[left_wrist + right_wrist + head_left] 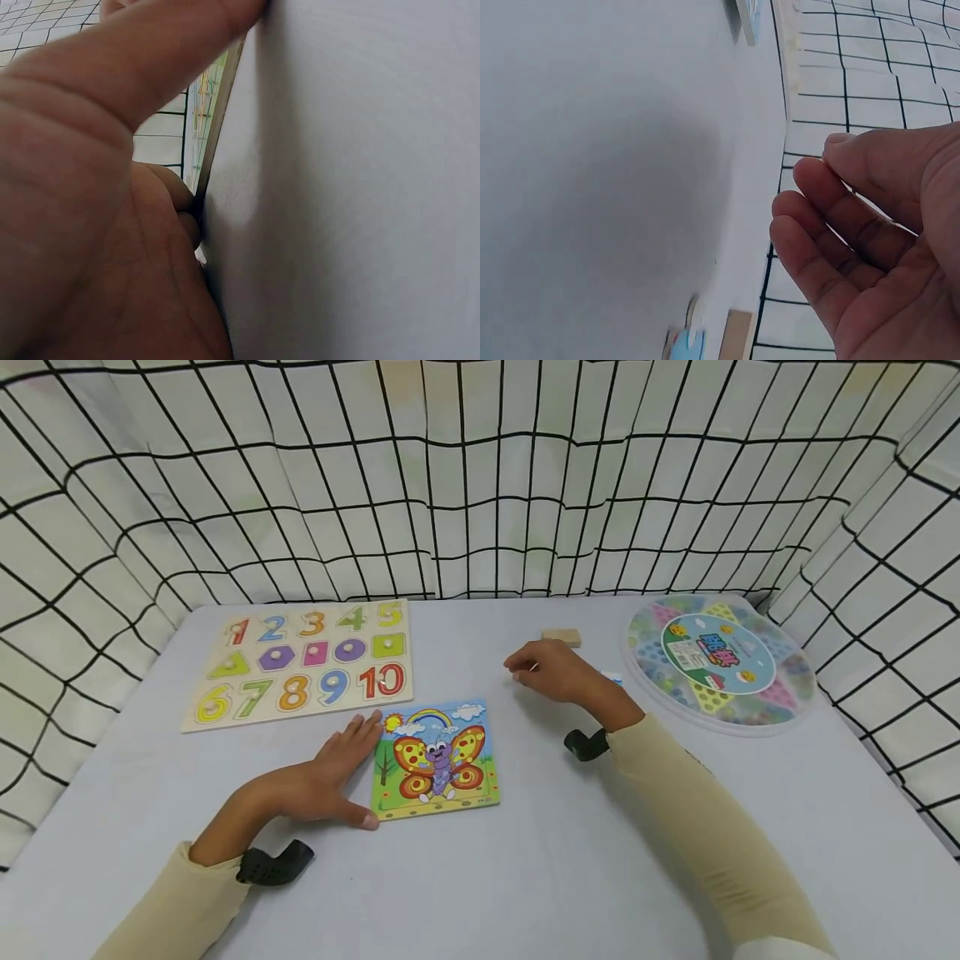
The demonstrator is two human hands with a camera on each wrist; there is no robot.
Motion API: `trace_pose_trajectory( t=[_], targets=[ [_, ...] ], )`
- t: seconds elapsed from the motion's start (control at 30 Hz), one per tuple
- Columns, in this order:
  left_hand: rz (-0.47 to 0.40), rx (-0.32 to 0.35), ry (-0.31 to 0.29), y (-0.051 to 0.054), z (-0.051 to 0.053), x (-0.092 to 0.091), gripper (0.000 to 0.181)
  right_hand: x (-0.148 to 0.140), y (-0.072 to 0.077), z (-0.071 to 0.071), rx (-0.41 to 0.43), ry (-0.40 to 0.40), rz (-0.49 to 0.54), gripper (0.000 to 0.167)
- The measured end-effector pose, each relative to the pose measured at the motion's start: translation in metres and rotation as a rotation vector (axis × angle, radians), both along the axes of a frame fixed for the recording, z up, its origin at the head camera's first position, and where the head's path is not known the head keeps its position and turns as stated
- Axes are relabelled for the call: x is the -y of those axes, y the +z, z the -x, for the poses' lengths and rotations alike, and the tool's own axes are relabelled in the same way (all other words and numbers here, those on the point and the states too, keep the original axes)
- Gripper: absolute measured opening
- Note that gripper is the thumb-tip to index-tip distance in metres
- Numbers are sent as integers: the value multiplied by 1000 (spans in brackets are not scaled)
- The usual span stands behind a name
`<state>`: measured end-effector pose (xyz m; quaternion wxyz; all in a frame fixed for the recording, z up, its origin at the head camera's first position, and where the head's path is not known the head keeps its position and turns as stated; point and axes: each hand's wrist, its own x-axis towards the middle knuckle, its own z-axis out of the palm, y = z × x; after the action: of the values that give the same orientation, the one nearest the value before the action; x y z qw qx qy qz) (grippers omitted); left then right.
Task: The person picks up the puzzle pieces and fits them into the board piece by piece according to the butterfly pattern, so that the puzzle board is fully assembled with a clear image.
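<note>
A square butterfly jigsaw puzzle [438, 764] lies flat on the white table, its picture facing up. My left hand [322, 781] rests spread along its left side, thumb at the near corner and fingertips by the far corner. In the left wrist view, the hand [97, 187] lies beside a thin board edge [216, 120]. My right hand [558, 672] hovers above the table, right of the puzzle, fingers loosely bent and holding nothing. Close to it are a tan wooden piece [562, 637] and a blue-and-white piece [612, 677], mostly hidden by the hand.
At the back left lies a wooden number and shape board [300, 664] with small knobs. A round, clear-lidded game box [720, 660] sits at the back right. White walls behind black netting [465, 510] enclose the table's back and sides.
</note>
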<state>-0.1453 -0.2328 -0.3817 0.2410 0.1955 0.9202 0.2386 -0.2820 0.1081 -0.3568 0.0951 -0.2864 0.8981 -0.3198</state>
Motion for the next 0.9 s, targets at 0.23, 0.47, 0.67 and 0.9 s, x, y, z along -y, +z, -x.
trace_pose_trajectory(
  t=[0.23,0.47,0.67,0.9],
  targets=[
    [3,-9,-2,-3,1,0,126,-21,2,7,-27,-7,-3,26],
    [3,-12,-9,-3,1,2,126,-42,4,11,5,-55,-30,27],
    [-1,-17,-4,-2,1,1,125,-55,-1,12,-16,-64,-128,33],
    [4,-22,-3,-4,1,2,125,-62,-5,8,-37,-79,-149,34]
  ],
)
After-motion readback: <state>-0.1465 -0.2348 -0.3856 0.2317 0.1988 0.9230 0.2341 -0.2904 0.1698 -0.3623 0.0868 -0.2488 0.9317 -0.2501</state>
